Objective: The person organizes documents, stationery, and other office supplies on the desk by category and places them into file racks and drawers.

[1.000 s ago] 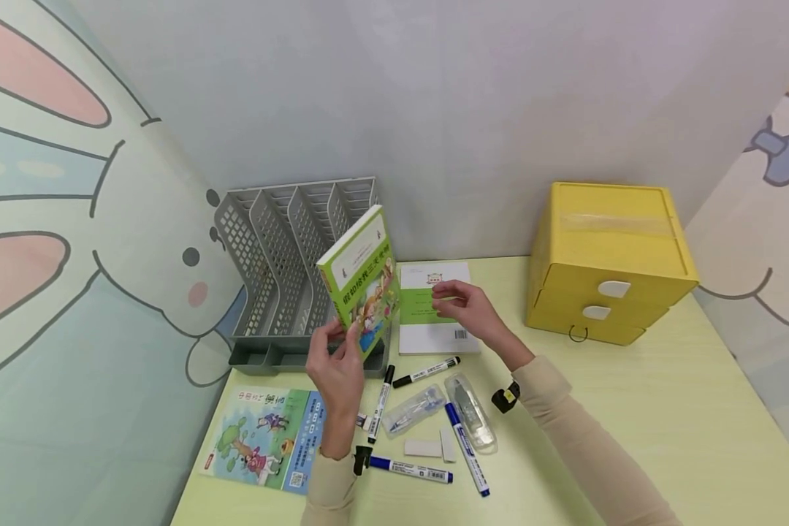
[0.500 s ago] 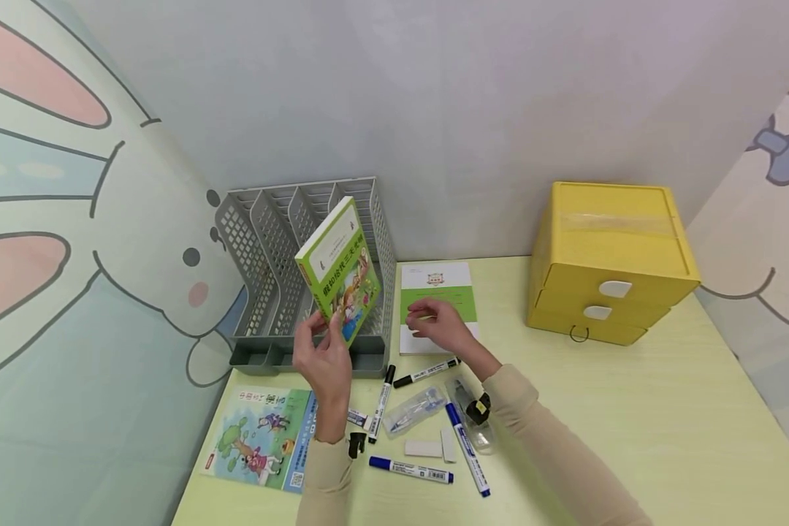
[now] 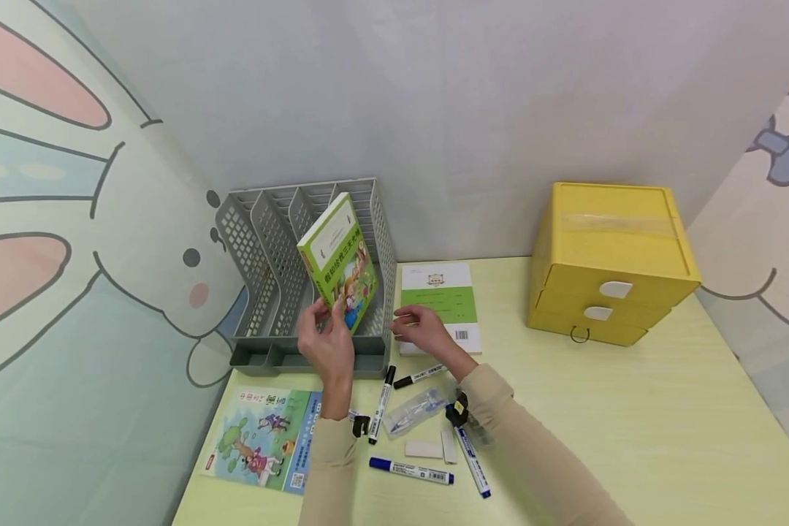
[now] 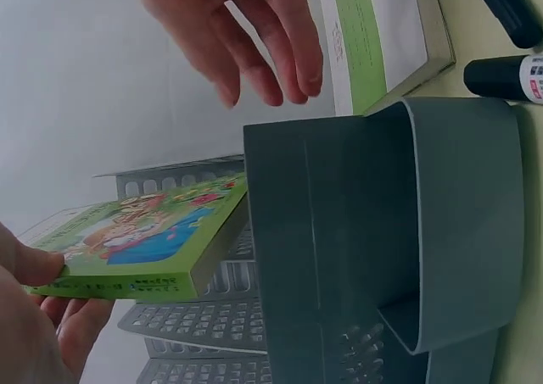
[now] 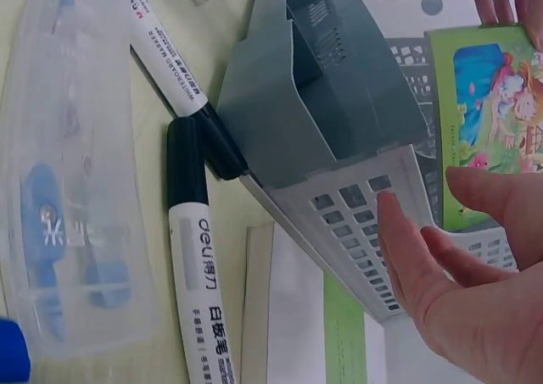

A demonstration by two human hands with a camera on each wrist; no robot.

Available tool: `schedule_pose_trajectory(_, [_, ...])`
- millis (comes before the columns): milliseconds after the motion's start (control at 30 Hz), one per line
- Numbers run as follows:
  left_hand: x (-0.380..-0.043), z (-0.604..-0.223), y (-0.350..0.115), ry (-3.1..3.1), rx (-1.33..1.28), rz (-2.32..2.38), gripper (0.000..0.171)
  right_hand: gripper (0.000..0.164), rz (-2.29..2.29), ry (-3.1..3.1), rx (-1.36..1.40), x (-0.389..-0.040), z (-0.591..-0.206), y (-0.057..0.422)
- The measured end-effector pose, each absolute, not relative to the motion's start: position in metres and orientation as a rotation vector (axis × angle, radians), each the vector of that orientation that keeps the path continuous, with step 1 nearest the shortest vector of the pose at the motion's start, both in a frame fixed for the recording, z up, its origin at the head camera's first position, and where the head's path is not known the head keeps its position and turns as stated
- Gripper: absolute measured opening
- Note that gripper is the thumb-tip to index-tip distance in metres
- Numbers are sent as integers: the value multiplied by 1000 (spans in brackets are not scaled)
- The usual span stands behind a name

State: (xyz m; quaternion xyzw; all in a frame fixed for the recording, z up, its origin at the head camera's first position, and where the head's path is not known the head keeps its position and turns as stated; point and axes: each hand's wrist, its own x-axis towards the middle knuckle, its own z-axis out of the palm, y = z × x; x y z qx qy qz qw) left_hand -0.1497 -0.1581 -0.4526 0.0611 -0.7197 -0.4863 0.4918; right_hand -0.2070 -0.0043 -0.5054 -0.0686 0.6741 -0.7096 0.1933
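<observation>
My left hand (image 3: 327, 347) grips the lower edge of a green-and-white book (image 3: 351, 270), thumb on the illustrated cover and fingers behind. The book leans within the rightmost section of a grey slotted file rack (image 3: 384, 248). In the left wrist view its lower end sits just behind the rack's front tray (image 4: 297, 231); whether it touches the bottom is hidden. My right hand (image 3: 424, 332) hovers beside the rack's right wall, holding nothing, its fingers relaxed in the right wrist view. Below it lies a second white-and-green book (image 3: 437, 303), back cover up.
Whiteboard markers (image 3: 410, 470), a clear packet with a blue-tipped instrument (image 3: 414, 413) and small white blocks (image 3: 424, 448) lie in front of the rack. A picture book (image 3: 263, 438) is at front left. A yellow drawer box (image 3: 614, 248) stands at right.
My left hand has moved the green book leftward, over into the rack's rightmost section. My right hand has come left and down, toward the rack's right wall.
</observation>
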Motion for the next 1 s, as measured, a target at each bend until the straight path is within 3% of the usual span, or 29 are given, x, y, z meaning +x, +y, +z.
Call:
schedule_pose_trajectory(600, [-189,-472,-170,-1835,241,-1159,22,43,-1936,2060,-138,-204,-501,-29])
schedule_pose_trajectory(1000, [-205,-475,-172,-1880,287,-1134,22,54,-1858,2074,-145,-212,-507,-30])
